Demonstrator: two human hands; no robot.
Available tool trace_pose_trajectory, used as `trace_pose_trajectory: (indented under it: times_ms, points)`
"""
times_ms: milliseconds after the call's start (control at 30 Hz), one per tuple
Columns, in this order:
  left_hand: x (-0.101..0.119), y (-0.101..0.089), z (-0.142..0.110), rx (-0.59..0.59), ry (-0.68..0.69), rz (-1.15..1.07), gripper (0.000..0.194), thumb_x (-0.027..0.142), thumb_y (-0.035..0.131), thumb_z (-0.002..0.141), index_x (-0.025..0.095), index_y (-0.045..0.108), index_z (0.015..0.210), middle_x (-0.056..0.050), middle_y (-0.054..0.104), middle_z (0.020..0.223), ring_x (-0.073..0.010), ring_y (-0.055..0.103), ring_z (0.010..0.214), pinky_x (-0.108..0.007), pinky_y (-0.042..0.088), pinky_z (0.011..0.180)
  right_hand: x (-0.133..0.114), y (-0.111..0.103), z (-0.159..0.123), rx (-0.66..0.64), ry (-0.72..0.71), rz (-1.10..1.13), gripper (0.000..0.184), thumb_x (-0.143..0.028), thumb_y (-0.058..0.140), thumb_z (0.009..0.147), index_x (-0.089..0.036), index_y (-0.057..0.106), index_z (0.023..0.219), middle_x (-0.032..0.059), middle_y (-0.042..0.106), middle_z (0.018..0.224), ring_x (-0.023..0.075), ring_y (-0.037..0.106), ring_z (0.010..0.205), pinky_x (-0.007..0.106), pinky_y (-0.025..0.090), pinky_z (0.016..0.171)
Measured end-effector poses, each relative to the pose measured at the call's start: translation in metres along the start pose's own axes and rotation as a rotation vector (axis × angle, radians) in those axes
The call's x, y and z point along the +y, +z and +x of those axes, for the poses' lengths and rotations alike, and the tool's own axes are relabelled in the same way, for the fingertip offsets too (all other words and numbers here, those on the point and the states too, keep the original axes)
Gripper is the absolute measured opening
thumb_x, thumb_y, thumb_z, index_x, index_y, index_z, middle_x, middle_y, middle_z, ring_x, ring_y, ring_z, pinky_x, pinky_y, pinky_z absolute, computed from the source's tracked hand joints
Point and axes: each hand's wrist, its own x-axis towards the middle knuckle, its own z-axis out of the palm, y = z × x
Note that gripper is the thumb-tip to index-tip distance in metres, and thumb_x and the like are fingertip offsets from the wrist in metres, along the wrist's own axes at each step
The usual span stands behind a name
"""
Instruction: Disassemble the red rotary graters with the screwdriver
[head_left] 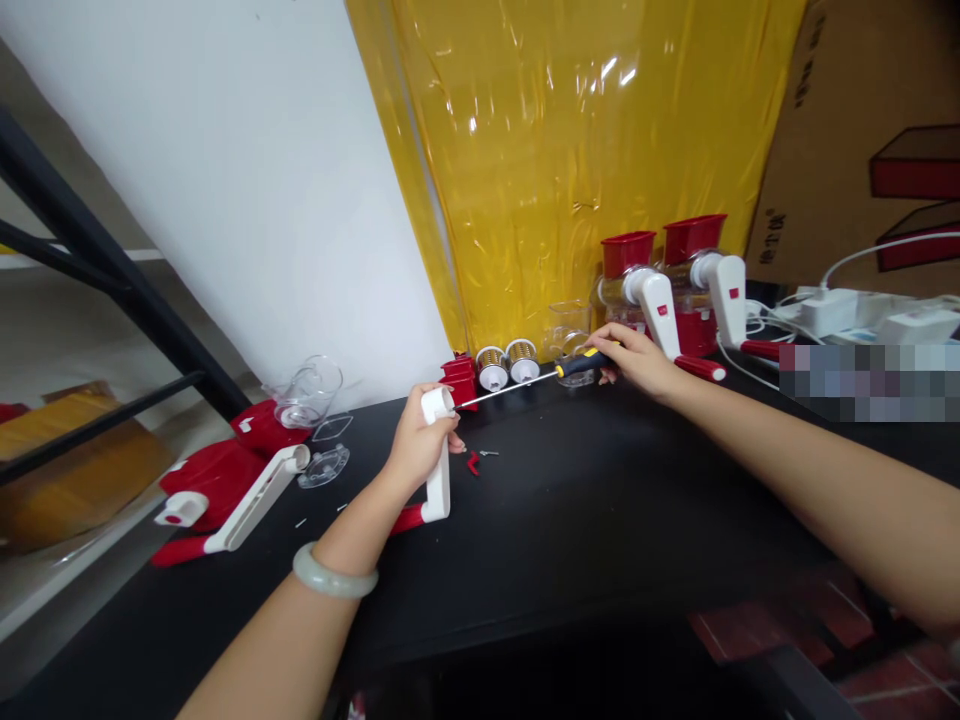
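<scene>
Two red-topped machines (628, 285) are seen at right, two slotted drums (493, 369) at centre; four white crank handles (437, 480) and one screwdriver (562, 371) are counted.

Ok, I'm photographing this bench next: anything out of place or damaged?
Small loose bits lie scattered on the black tabletop, easily lost: a red piece and a metal one near the held white handle, a pale sliver further left. No visible spill or breakage.

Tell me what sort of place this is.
Probably a small workshop or assembly bench: a screwdriver is held to a white crank handle, loose red and clear plastic parts lie on the black table, and two similar crank machines stand near the yellow sheet.
</scene>
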Motion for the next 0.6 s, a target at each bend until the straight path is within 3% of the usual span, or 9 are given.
trace_pose_trajectory:
  times_ms: [67, 167, 267, 400, 500, 600]
  points:
    - [-0.0016, 0.0008, -0.0002, -0.014, 0.001, 0.005, 0.045, 0.016, 0.064, 0.064, 0.022, 0.044, 0.104, 0.009, 0.054, 0.062, -0.0124, 0.057, 0.040, -0.029, 0.053, 0.044, -0.0010, 0.0010, 0.0007, 0.044, 0.014, 0.132, 0.020, -0.035, 0.066, 0.076, -0.025, 0.055, 0.089, -0.0028, 0.058, 0.072, 0.0117, 0.055, 0.052, 0.027, 0.050, 0.048]
    - [-0.0038, 0.0022, -0.0009, -0.038, -0.004, 0.017, 0.045, 0.017, 0.064, 0.064, 0.022, 0.044, 0.104, 0.009, 0.054, 0.062, -0.0123, 0.057, 0.040, -0.028, 0.052, 0.043, -0.0040, 0.0007, 0.0011, 0.046, 0.035, 0.242, 0.027, -0.027, 0.067, 0.071, -0.027, 0.053, 0.094, -0.0026, 0.059, 0.080, 0.0142, 0.061, 0.062, 0.031, 0.055, 0.054]
    - [-0.0045, 0.0022, -0.0012, -0.043, -0.006, 0.018, 0.045, 0.017, 0.064, 0.064, 0.022, 0.044, 0.104, 0.009, 0.054, 0.062, -0.0120, 0.056, 0.040, -0.028, 0.052, 0.043, -0.0063, -0.0008, 0.0012, 0.023, 0.044, 0.240, 0.021, -0.039, 0.063, 0.078, -0.025, 0.055, 0.091, -0.0002, 0.061, 0.077, 0.0177, 0.064, 0.066, 0.034, 0.056, 0.056]
    - [-0.0038, -0.0006, 0.0008, -0.019, -0.002, 0.021, 0.044, 0.017, 0.064, 0.064, 0.022, 0.044, 0.104, 0.009, 0.054, 0.061, -0.0124, 0.057, 0.039, -0.029, 0.053, 0.044, -0.0059, -0.0012, 0.0005, -0.029, 0.021, 0.095, 0.037, -0.058, 0.058, 0.082, -0.022, 0.058, 0.079, 0.0015, 0.060, 0.062, 0.0170, 0.061, 0.053, 0.034, 0.053, 0.052]
    - [-0.0017, -0.0017, 0.0022, 0.000, -0.001, 0.006, 0.045, 0.015, 0.063, 0.063, 0.022, 0.044, 0.103, 0.009, 0.054, 0.061, -0.0127, 0.057, 0.039, -0.030, 0.054, 0.044, -0.0057, 0.0002, -0.0006, -0.075, 0.017, 0.039, 0.034, -0.054, 0.063, 0.079, -0.021, 0.057, 0.076, -0.0007, 0.056, 0.053, 0.0141, 0.055, 0.046, 0.029, 0.048, 0.047]
    - [0.0000, -0.0005, 0.0020, 0.005, -0.008, 0.000, 0.045, 0.015, 0.063, 0.063, 0.021, 0.044, 0.103, 0.009, 0.054, 0.060, -0.0125, 0.056, 0.039, -0.030, 0.054, 0.044, -0.0082, 0.0014, -0.0024, -0.024, 0.027, 0.154, 0.023, -0.040, 0.070, 0.075, -0.022, 0.058, 0.084, -0.0021, 0.058, 0.065, 0.0127, 0.056, 0.053, 0.027, 0.049, 0.048]
